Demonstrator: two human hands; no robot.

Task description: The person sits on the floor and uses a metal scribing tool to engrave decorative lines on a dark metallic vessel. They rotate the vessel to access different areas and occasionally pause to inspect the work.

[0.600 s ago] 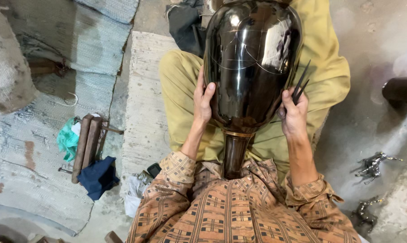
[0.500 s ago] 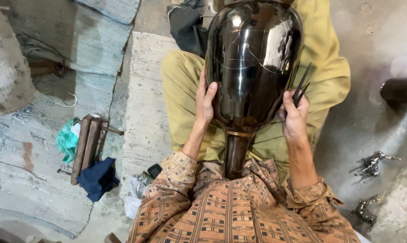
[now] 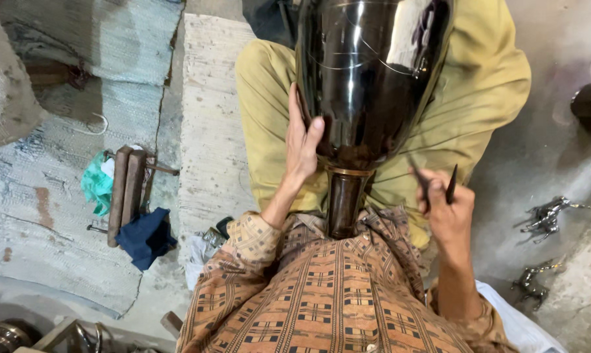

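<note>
Grey concrete floor, woven mats

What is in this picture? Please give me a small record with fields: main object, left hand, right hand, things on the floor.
main object: large glossy black vase, lying on the person's lap, narrow neck toward the body
left hand: left hand pressed flat on the vase's side
right hand: right hand off the vase, gripping thin dark pointed tools
floor, left: wooden block, dark blue cloth, green cloth
floor, right: small metal figurines

A dark blue cloth lies beside wooden sticks and a teal rag. Small metal horse figurines stand on the grey floor.
</note>
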